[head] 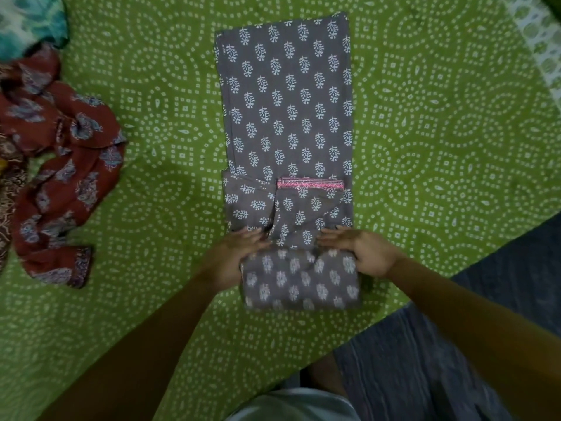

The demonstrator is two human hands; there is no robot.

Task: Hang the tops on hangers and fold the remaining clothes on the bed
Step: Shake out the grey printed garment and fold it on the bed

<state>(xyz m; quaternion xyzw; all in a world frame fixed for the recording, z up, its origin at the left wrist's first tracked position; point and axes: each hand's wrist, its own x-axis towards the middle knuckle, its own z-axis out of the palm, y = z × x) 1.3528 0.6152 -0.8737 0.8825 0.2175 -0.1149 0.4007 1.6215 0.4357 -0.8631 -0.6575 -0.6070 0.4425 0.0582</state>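
Your grey leaf-print garment (288, 117) lies flat mid-bed, folded into a long narrow strip running away from you. Its left and right edges are straight, and the far end stops short of the top of the view. The near end is turned up into a blurred roll or fold at the bed's near edge. A pink trim band (310, 183) crosses the strip just beyond that fold.

Your left hand (233, 256) grips the fold's left end, fingers laid over the top and pointing inward. Your right hand (361, 250) grips the right end the same way, with the thumb side under or behind the fabric; I can't tell exactly. Both hands are curled round the cloth, neither is flat.

Open room: bare green bedspread (440, 132) to the right of the strip, out to a pale printed piece (537, 41) at the far right corner. There's also a bare band to the left, between the strip and a crumpled rust-red floral garment (66, 177), which sits well apart from yours. A teal and white cloth (30, 22) lies at the far left corner, just beyond the red one.

No containers in view.

The surface is a green bedspread with a white dotted pattern. Its edge runs diagonally at lower right. Below it is dark grey ribbed fabric (409, 360); can't tell what it is. Lighting is dim.
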